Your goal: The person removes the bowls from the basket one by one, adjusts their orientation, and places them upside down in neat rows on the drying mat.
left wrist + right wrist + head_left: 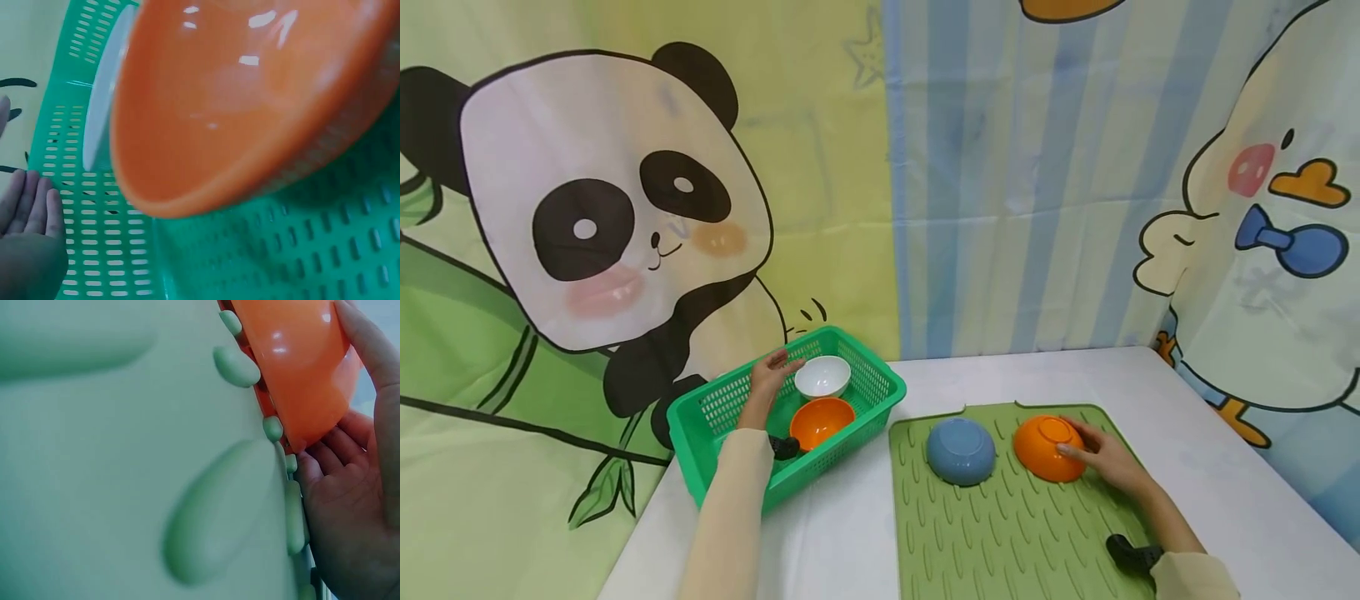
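Grasping a glossy orange round bowl (1036, 448) turned mouth-down, the right hand (1108, 460) comes at it from three o'clock, with the thumb on the outer wall and the fingertips by the rim; this bowl sits at the far part of a light-green mat with raised ridges (970, 537), toward the mat's one o'clock; at nine o'clock from it, just beside and apart, a glossy grey-blue round bowl (961, 451) also lies mouth-down on the mat.

The left hand (767, 382) is released, its fingers extended and holding nothing; it is over a green perforated plastic basket (835, 472), at nine o'clock from a smooth white round bowl (823, 377), and whether the thumb touches that bowl's rim I cannot tell; at six o'clock from the white bowl, a second glossy orange round bowl (822, 425) stands mouth-up in the basket.

The basket lies at ten o'clock from the mat, both on a white tabletop (947, 383); cream long sleeves (733, 508) cover both forearms; toward eleven o'clock hangs a green-and-yellow fabric curtain with a panda print (617, 308), and at one o'clock a blue-striped fabric panel (977, 208).
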Available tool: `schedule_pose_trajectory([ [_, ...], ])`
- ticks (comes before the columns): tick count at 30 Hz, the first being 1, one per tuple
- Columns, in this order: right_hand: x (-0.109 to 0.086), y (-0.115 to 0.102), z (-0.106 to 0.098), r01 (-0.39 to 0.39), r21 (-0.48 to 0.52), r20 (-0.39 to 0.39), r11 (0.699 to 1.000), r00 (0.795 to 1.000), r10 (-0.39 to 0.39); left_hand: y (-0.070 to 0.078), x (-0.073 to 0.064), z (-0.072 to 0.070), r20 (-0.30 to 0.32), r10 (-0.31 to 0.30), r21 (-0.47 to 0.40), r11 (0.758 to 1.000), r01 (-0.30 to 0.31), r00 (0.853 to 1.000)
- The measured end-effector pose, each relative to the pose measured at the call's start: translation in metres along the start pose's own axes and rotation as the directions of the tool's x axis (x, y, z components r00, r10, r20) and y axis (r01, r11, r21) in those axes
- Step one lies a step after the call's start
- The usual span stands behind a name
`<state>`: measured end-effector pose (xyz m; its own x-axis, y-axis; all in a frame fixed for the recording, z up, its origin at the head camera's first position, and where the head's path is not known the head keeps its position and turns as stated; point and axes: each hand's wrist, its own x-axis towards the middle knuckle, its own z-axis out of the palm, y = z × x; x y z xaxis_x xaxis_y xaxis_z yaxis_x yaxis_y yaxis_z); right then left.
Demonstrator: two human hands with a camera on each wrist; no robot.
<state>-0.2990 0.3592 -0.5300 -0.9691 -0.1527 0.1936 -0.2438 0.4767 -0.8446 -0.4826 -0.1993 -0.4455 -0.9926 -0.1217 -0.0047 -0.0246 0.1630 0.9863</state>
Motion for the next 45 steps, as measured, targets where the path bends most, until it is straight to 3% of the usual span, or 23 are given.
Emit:
schedule_pose_trajectory([
  [5,-0.001,-0.002,0.001,-0.019,-0.039,-0.006,0.999,1.000,0.018,-0.013,0.004,0.001,0.065,0.008,0.041,0.999,-0.011,0.998],
  [14,0.000,-0.002,0.001,-0.021,-0.049,-0.007,0.999,1.000,0.020,-0.021,0.002,0.000,0.112,0.021,0.131,0.991,-0.036,0.993],
  [20,-0.001,-0.007,0.001,-0.025,-0.040,0.002,0.999,1.000,0.025,-0.024,0.001,0.002,0.200,0.045,0.268,0.958,-0.099,0.979],
  [24,0.000,-0.006,0.000,-0.034,-0.021,0.005,0.999,0.999,0.035,-0.024,0.000,0.004,0.214,0.055,0.307,0.944,-0.121,0.975],
  [32,0.000,-0.002,0.000,-0.025,-0.027,0.006,0.999,1.000,0.026,-0.025,0.000,0.007,0.211,0.087,0.297,0.943,-0.148,0.974],
  [45,0.001,0.001,0.000,-0.027,-0.023,0.005,0.999,1.000,0.028,-0.029,0.003,0.006,0.210,0.053,0.230,0.968,-0.102,0.976],
])
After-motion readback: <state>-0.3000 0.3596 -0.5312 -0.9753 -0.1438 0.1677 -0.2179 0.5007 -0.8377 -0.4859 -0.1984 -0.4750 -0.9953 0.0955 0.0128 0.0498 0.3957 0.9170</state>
